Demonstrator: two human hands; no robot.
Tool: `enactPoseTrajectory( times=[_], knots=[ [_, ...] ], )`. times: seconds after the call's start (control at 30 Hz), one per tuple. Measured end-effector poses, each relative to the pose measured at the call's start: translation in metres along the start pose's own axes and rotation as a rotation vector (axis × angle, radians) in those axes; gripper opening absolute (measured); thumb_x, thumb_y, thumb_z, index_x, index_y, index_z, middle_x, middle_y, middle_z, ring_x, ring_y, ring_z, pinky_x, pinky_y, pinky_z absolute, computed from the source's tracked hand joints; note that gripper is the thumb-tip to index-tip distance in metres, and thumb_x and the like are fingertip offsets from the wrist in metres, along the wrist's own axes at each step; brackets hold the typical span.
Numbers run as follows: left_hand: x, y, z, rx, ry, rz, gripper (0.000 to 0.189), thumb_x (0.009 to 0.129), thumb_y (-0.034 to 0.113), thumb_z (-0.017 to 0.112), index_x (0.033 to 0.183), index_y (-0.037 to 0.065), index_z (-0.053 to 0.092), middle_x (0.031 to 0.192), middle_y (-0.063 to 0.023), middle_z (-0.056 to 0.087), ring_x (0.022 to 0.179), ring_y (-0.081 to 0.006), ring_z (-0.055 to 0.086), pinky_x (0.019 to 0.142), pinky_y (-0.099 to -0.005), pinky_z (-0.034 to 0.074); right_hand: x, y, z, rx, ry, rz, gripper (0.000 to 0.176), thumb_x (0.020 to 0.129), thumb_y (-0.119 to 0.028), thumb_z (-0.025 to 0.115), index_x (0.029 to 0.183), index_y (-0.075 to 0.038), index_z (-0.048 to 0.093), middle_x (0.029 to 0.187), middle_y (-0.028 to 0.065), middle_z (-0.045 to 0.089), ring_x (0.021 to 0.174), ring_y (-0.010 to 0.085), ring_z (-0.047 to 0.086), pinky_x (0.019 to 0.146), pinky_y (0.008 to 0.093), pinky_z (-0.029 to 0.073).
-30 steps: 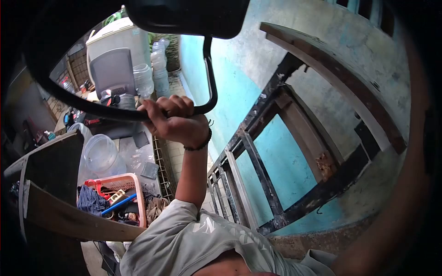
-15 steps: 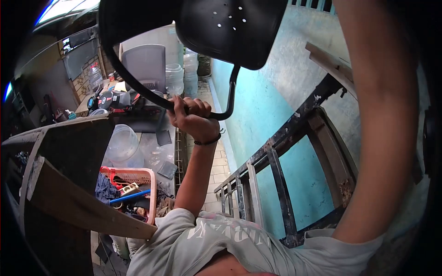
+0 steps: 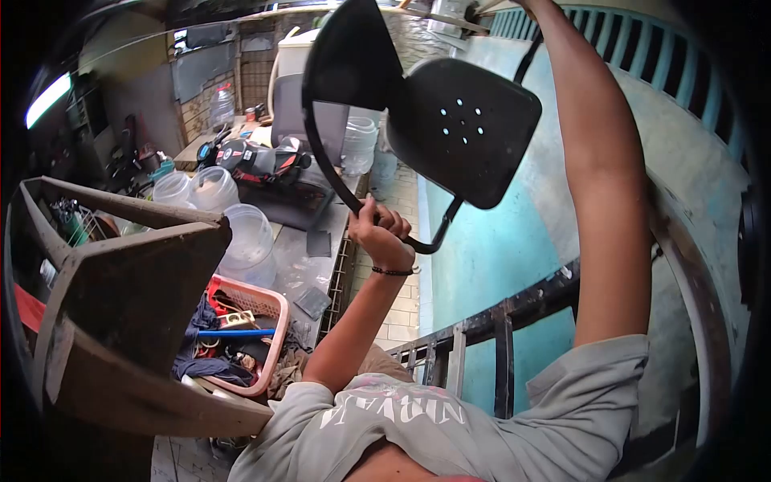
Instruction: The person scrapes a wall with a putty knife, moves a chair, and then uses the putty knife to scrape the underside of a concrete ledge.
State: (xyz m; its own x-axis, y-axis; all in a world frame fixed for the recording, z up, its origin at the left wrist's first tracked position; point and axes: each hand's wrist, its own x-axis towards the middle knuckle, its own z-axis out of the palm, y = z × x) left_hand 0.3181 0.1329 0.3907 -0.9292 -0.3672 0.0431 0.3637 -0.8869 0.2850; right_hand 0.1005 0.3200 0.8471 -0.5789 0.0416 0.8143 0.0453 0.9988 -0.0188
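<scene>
I hold a black metal chair overhead. Its perforated seat (image 3: 466,136) faces me, and the backrest (image 3: 353,56) is to its left. My left hand (image 3: 384,234), with a dark bead bracelet on the wrist, is shut on the chair's curved black frame tube (image 3: 325,165) below the seat. My right arm rises along the right side. My right hand (image 3: 536,6) is at the top edge, where another black tube runs up to it. The frame edge cuts off its fingers, so its grip does not show.
A dark wooden frame (image 3: 120,321) juts in at the left. Below lie a pink basket (image 3: 269,309) of cloth and tools, clear plastic jars (image 3: 245,237) and a motorbike (image 3: 257,161). A black metal frame (image 3: 498,337) leans on the teal wall (image 3: 482,257).
The chair has swung away from the camera and turned, so its seat and backrest now show whole. My right arm has risen into view. My left hand keeps its grip on the tube.
</scene>
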Motion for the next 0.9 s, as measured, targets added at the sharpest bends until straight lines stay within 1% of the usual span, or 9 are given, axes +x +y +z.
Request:
enactPoseTrajectory(
  times=[0.07, 0.1, 0.17, 0.2, 0.37, 0.5, 0.7, 0.77, 0.9],
  knots=[
    [0.014, -0.012, -0.013, -0.010, 0.020, -0.038, 0.026, 0.098, 0.026, 0.052, 0.079, 0.016, 0.037, 0.055, 0.0043, 0.025, 0.042, -0.0104, 0.023, 0.043, -0.0292, 0.024, -0.005, 0.009, 0.038, -0.073, -0.151, -0.058, 0.060, 0.091, -0.045, 0.058, 0.137, -0.005, 0.064, 0.136, 0.0265, 0.063, 0.129, 0.0351, 0.060, 0.106, 0.0408, 0.050],
    [0.019, -0.016, -0.016, 0.007, 0.039, -0.049, 0.026, 0.098, 0.026, 0.052, 0.080, 0.016, 0.038, 0.055, 0.0042, 0.025, 0.042, -0.0104, 0.023, 0.043, -0.0293, 0.024, 0.005, 0.020, 0.068, 0.084, -0.316, 0.100, 0.066, 0.086, -0.049, 0.072, 0.140, -0.013, 0.064, 0.139, 0.0250, 0.061, 0.133, 0.0299, 0.057, 0.109, 0.0341, 0.047],
    [0.030, -0.029, -0.026, 0.043, 0.086, -0.074, 0.024, 0.098, 0.025, 0.053, 0.081, 0.016, 0.038, 0.055, 0.0042, 0.025, 0.042, -0.0104, 0.023, 0.043, -0.0293, 0.023, 0.002, 0.048, 0.130, 0.098, -0.248, 0.031, 0.046, 0.086, -0.038, 0.059, 0.109, 0.000, 0.070, 0.111, 0.0243, 0.068, 0.099, 0.0297, 0.065, 0.087, 0.0430, 0.052],
    [0.039, -0.040, -0.033, -0.001, 0.105, -0.054, 0.022, 0.097, 0.021, 0.054, 0.085, 0.014, 0.037, 0.054, 0.0045, 0.025, 0.038, -0.0083, 0.023, 0.036, -0.0287, 0.021, -0.006, 0.052, 0.155, 0.107, -0.218, 0.000, 0.044, 0.087, -0.032, 0.052, 0.094, 0.006, 0.073, 0.096, 0.0239, 0.071, 0.081, 0.0296, 0.069, 0.076, 0.0474, 0.054],
    [0.086, -0.086, -0.066, 0.148, 0.207, -0.132, 0.021, 0.096, 0.024, 0.054, 0.086, 0.015, 0.037, 0.056, 0.0037, 0.024, 0.041, -0.0102, 0.023, 0.040, -0.0311, 0.023, -0.058, 0.061, 0.233, 0.099, -0.455, 0.256, 0.043, 0.084, -0.034, 0.057, 0.101, 0.000, 0.075, 0.094, 0.0171, 0.073, 0.083, 0.0276, 0.067, 0.073, 0.0434, 0.053],
    [0.118, -0.130, -0.086, 0.222, 0.271, -0.173, 0.022, 0.095, 0.023, 0.056, 0.086, 0.016, 0.037, 0.056, 0.0045, 0.025, 0.040, -0.0095, 0.024, 0.039, -0.0304, 0.022, -0.068, 0.108, 0.345, 0.171, -0.686, 0.370, 0.032, 0.082, -0.023, 0.051, 0.100, 0.001, 0.062, 0.069, 0.0111, 0.051, 0.058, 0.0239, 0.048, 0.065, 0.0600, 0.051],
    [0.162, -0.183, -0.131, 0.295, 0.378, -0.256, 0.024, 0.094, 0.025, 0.058, 0.084, 0.016, 0.038, 0.055, 0.0056, 0.024, 0.040, -0.0092, 0.023, 0.039, -0.0300, 0.021, -0.113, 0.167, 0.515, 0.164, -0.773, 0.324, 0.041, 0.074, -0.022, 0.058, 0.099, 0.009, 0.064, 0.078, 0.0246, 0.063, 0.059, 0.0362, 0.060, 0.053, 0.0598, 0.049],
    [0.175, -0.205, -0.154, 0.353, 0.446, -0.288, 0.025, 0.093, 0.026, 0.059, 0.085, 0.016, 0.037, 0.056, 0.0053, 0.025, 0.040, -0.0087, 0.025, 0.039, -0.0298, 0.022, -0.129, 0.161, 0.544, 0.158, -0.917, 0.380, 0.045, 0.073, -0.021, 0.059, 0.106, 0.009, 0.066, 0.086, 0.0263, 0.066, 0.066, 0.0380, 0.063, 0.057, 0.0625, 0.051],
    [0.185, -0.231, -0.182, 0.399, 0.555, -0.300, 0.023, 0.095, 0.025, 0.058, 0.087, 0.016, 0.038, 0.057, 0.0048, 0.027, 0.040, -0.0082, 0.025, 0.038, -0.0288, 0.022, -0.170, 0.184, 0.654, 0.176, -0.955, 0.415, 0.051, 0.072, -0.017, 0.060, 0.114, 0.012, 0.065, 0.103, 0.0289, 0.068, 0.080, 0.0435, 0.069, 0.066, 0.0667, 0.053]
  ],
)
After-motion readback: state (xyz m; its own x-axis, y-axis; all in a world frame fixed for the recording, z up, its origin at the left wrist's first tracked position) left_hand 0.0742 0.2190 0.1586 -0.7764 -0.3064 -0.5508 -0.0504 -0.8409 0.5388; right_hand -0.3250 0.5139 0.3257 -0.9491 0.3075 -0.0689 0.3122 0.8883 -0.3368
